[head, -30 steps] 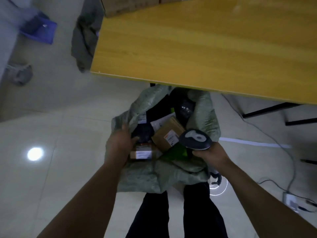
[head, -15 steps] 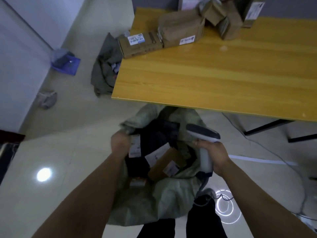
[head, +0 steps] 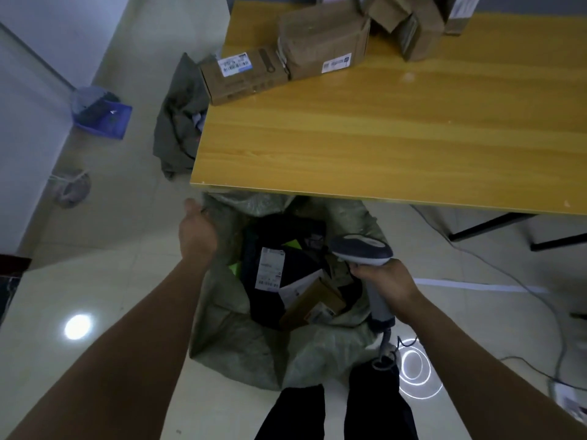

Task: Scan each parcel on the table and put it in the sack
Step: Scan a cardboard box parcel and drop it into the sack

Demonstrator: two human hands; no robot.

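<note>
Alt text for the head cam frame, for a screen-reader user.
Seen from above, a person's left hand holds the rim of a green sack of parcels on the floor, while the right hand grips a scanner over it. Cardboard boxes sit at the far edge of a wooden table beyond.

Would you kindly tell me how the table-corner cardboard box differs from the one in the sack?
The corner box lies flat on the table, exposed; the sack's box sits tilted, partly buried among dark parcels. The corner box is unbagged; the sack's box, bagged. Both are brown, labelled cardboard.
</note>
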